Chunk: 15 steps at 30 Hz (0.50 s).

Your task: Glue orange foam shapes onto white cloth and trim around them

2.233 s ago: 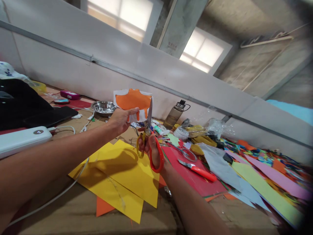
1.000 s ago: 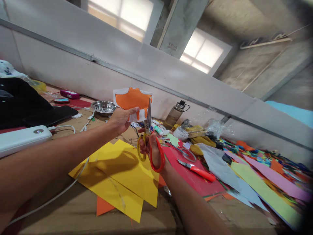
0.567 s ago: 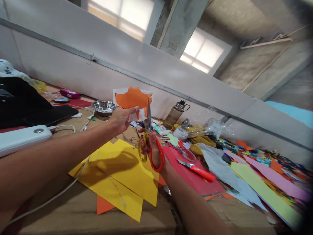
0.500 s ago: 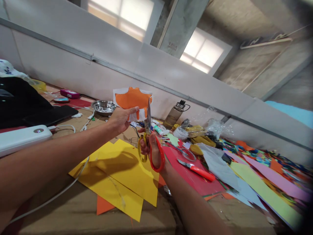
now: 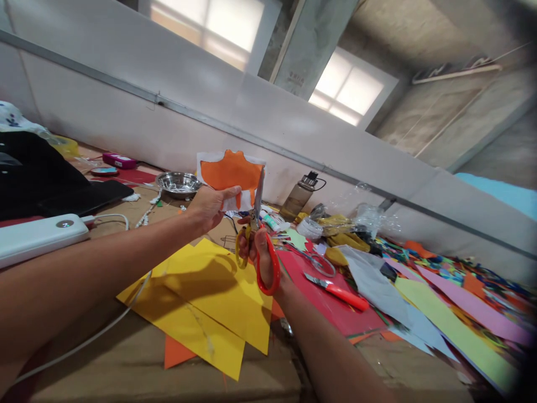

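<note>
An orange cutout shape [image 5: 230, 172] backed by white paper is pinched at its lower edge between the thumb and fingers of my left hand [image 5: 212, 206]. My right hand [image 5: 260, 252] grips scissors [image 5: 269, 263] with one red and one yellow handle loop. Their blades point up and lie along the right edge of the orange piece. Below both hands, yellow sheets [image 5: 201, 302] overlap on the brown table covering, with a bit of orange paper [image 5: 176, 351] sticking out from under them.
A steel bowl [image 5: 178, 183], a bottle [image 5: 298, 197] and a purple box [image 5: 119, 161] stand near the wall. A red-handled cutter [image 5: 346, 296] lies on red paper [image 5: 310, 302]. Paper scraps [image 5: 474, 285] cover the right side; a white power bank [image 5: 42, 239] lies left.
The orange piece with its white backing has shifted slightly to the right, along with my left hand. The scissor blades have tilted a little further right.
</note>
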Motion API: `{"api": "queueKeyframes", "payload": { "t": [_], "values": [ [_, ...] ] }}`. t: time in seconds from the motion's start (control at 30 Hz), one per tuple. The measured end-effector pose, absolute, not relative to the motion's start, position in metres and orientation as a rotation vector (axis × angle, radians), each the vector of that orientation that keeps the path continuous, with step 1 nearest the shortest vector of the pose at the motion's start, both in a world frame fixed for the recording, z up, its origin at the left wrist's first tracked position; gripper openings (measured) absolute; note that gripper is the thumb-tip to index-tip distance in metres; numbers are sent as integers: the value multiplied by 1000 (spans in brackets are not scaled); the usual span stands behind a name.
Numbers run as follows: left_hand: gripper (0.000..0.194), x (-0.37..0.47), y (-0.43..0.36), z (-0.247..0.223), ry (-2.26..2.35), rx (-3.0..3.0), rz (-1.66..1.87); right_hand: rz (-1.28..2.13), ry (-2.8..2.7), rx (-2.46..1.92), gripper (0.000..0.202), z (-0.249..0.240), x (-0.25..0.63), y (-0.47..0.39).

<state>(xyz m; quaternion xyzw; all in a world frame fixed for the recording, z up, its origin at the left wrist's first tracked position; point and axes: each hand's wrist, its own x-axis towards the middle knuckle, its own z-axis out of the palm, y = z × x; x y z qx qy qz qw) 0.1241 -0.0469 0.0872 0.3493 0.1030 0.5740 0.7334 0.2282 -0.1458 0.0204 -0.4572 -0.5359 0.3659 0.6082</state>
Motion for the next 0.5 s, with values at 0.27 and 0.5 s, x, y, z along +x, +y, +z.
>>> {"api": "queueKeyframes", "payload": {
  "t": [0.27, 0.5],
  "values": [
    [48, 123, -48, 89, 222, 756, 1263, 883, -1244, -998, 63, 22, 228, -147],
    [49, 121, -51, 92, 211, 749, 1262, 875, -1182, -1035, 65, 25, 223, -151]
  ]
}}
